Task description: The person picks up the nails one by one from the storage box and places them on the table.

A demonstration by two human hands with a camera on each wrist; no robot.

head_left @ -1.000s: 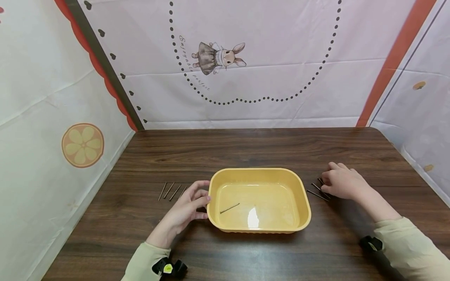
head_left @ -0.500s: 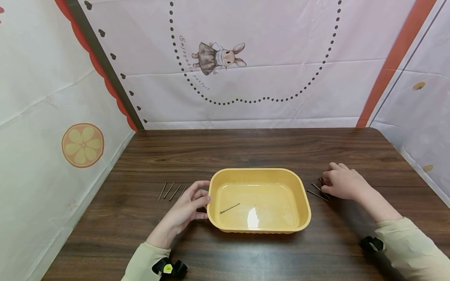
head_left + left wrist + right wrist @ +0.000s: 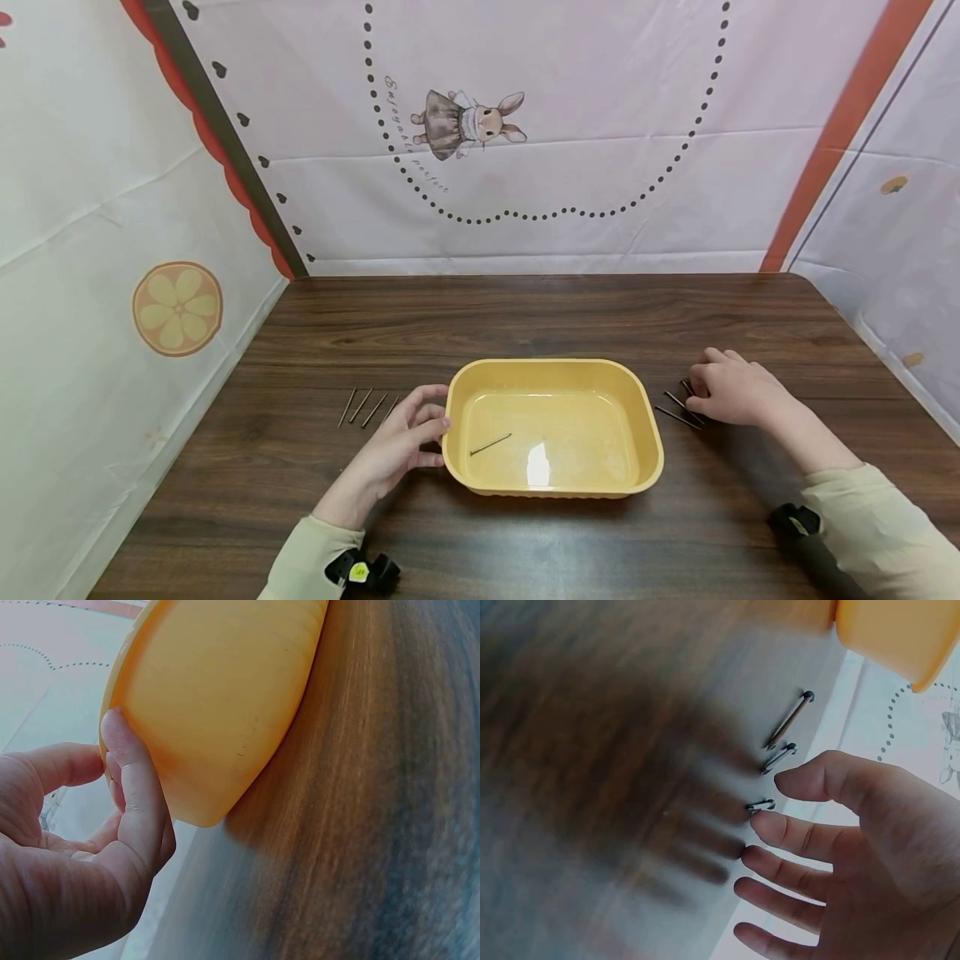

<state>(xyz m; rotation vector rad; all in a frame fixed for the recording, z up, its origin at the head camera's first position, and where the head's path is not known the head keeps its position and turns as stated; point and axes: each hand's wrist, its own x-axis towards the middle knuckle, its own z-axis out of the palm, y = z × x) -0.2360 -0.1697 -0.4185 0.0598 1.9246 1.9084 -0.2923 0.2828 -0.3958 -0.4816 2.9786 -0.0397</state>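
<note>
A yellow plastic basin [image 3: 555, 479] sits in the middle of the table, with one nail [image 3: 491, 444] lying on its floor. My left hand [image 3: 397, 442] grips the basin's left rim; in the left wrist view, one finger [image 3: 135, 780] lies along the outer wall [image 3: 217, 705]. To the right of the basin, three loose nails [image 3: 678, 417] lie slanted on the table. Over them hovers my right hand [image 3: 731, 387], fingers loosely bent. In the right wrist view its index fingertip is right at the end of a nail [image 3: 762, 805], with the thumb apart.
Several more nails [image 3: 360, 407] lie in a row left of the basin, partly behind the left hand. The dark wooden table [image 3: 525, 317] ends at a printed cloth backdrop [image 3: 600, 167]. Cloth walls [image 3: 90, 350] stand at both sides. Each wrist wears a black camera [image 3: 363, 573].
Almost nothing moves. The left hand and basin hold their place, and the right hand stays over the nails with only a tiny shift.
</note>
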